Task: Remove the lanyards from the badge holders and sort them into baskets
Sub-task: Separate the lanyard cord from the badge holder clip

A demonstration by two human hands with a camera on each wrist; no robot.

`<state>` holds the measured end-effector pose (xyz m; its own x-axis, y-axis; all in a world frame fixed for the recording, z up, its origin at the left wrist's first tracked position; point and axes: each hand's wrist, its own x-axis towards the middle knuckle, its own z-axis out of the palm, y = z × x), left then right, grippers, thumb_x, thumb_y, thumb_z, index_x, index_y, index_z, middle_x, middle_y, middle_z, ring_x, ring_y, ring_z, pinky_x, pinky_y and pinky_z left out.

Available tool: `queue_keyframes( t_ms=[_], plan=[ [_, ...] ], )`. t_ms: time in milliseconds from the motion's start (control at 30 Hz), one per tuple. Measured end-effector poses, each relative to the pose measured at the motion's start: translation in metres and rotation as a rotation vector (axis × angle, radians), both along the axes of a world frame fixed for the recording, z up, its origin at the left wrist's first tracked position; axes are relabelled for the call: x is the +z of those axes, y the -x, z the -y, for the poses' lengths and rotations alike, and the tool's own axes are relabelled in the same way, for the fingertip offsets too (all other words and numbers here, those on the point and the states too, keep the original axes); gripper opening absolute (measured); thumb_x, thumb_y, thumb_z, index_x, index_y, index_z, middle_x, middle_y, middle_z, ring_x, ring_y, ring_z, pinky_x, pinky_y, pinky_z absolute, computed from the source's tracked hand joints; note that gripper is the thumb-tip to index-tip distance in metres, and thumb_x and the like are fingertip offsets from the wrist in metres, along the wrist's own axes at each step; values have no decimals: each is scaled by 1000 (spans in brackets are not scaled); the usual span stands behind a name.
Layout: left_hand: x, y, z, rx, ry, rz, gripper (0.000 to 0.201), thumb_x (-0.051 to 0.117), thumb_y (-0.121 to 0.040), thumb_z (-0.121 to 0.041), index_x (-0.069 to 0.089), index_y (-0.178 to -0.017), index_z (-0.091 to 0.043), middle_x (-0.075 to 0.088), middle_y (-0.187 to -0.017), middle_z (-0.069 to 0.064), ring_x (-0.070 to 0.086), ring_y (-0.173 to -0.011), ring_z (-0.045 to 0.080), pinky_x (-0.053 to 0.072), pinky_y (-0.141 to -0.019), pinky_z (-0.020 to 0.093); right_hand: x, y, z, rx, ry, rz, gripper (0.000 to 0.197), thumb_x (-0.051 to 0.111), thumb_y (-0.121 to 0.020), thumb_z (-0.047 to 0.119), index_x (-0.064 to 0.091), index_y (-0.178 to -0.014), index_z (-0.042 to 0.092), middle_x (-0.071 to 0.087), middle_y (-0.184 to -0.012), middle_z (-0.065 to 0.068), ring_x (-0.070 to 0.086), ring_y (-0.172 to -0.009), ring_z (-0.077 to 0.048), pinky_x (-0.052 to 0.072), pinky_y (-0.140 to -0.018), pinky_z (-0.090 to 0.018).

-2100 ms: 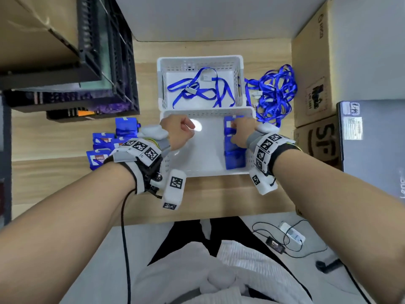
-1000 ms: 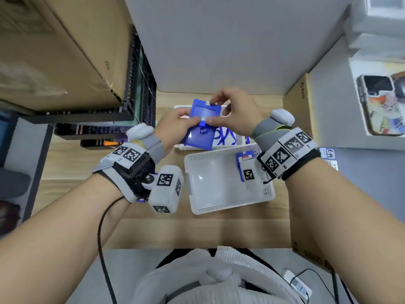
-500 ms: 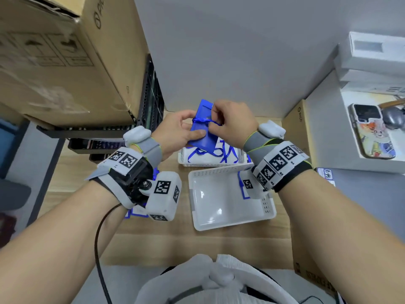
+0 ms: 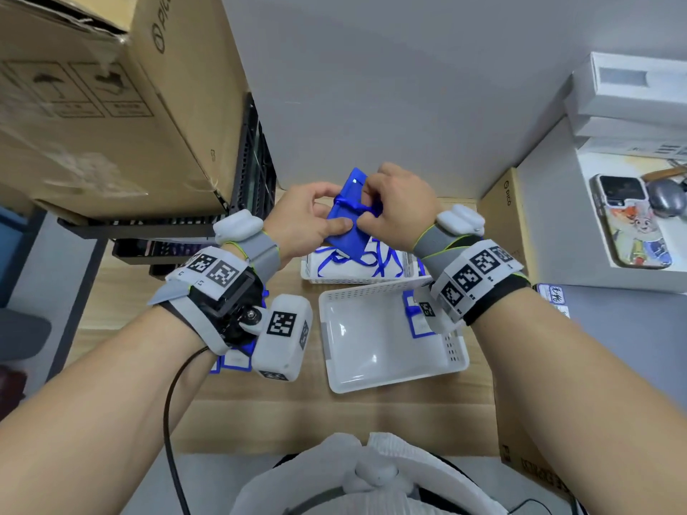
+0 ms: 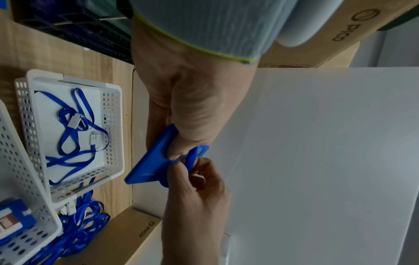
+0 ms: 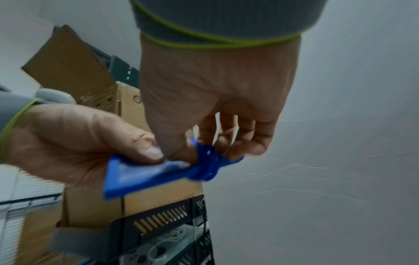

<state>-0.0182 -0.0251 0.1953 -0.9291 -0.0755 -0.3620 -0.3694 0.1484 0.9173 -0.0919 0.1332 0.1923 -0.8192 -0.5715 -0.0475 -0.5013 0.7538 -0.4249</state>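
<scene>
I hold a blue badge holder (image 4: 347,232) up in the air above the far white basket (image 4: 316,275). My left hand (image 4: 310,221) grips the holder's lower part, thumb on its face (image 6: 145,172). My right hand (image 4: 394,210) pinches the blue lanyard strap (image 6: 207,159) wrapped round the holder's top (image 5: 195,157). The far basket (image 5: 111,114) holds a loose blue lanyard (image 5: 75,125) with grey clips. The near white basket (image 4: 390,381) holds blue badge holders (image 4: 412,310) at its right side, partly hidden by my right wrist.
A tangle of blue lanyards (image 5: 75,227) lies on the wooden table beside the far basket. More badge holders (image 4: 234,362) lie under my left wrist. Cardboard boxes (image 4: 111,105) and black racks (image 4: 249,172) stand left; a box (image 4: 502,224) and a phone (image 4: 628,224) right.
Both hands left the near basket and rose with one badge holder in front of the wall. My right fingers have closed on the strap at its top. The head view tilted up.
</scene>
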Motion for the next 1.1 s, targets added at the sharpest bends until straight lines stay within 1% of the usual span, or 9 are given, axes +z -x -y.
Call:
queue_keyframes(
  t_ms=[133,300,433,533,800,867,933,1033,1100],
  plan=[
    [-6,-1,13,42,63,-14,42,66,-88,3,61,-127,-12,75,-99,12,74,-92,25,58,-86,49,-3,12,-17,-1,-50,107,25,71,-83,34,58,-69,16,61,-67,1,53,-66,-21,45,-65,-32],
    [-4,2,25,59,86,-60,50,63,-90,5,55,-136,-13,75,-103,6,72,-99,17,56,-92,43,-8,14,-29,-58,73,74,22,72,-83,33,58,-74,18,59,-64,7,52,-61,-14,43,-69,-27],
    [-3,4,24,24,74,-68,56,62,-90,6,49,-140,-16,75,-102,10,72,-98,19,56,-91,41,-5,8,-18,-40,215,84,24,75,-80,39,63,-90,22,63,-69,11,55,-60,-1,36,-64,-9],
    [-1,4,20,-6,76,-73,54,62,-91,5,48,-138,-18,76,-96,6,73,-93,18,57,-87,36,-6,7,-10,-13,180,99,16,72,-85,35,68,-86,20,61,-69,12,53,-60,-3,35,-60,-6],
    [-2,2,31,-27,110,-10,30,60,-92,5,48,-114,-11,73,-97,11,70,-95,28,56,-83,38,-24,16,-26,-220,156,170,13,62,-89,26,58,-81,16,63,-75,0,67,-76,-28,51,-78,-37],
    [-1,2,31,-153,205,13,27,64,-89,5,50,-104,-13,73,-86,7,69,-84,26,55,-80,40,-27,20,-28,-338,109,196,6,58,-87,20,55,-85,16,65,-82,-6,65,-85,-30,49,-77,-35],
    [1,2,29,-258,359,21,25,69,-83,0,59,-95,-19,71,-73,0,63,-68,19,52,-69,37,-26,22,-30,-405,108,256,17,56,-84,11,55,-101,15,64,-100,-7,60,-96,-27,42,-77,-30],
    [7,2,25,-318,507,14,22,72,-76,-9,73,-85,-28,71,-75,-2,58,-63,11,51,-61,28,-17,20,-27,-307,144,283,39,50,-83,3,56,-120,16,58,-121,-4,55,-110,-21,39,-86,-26],
    [9,2,22,-339,500,18,21,73,-76,-10,77,-86,-28,71,-76,-1,58,-63,10,51,-60,26,-7,13,-19,-172,206,362,39,48,-88,6,60,-123,21,60,-122,-1,54,-110,-18,40,-93,-28]
  ],
)
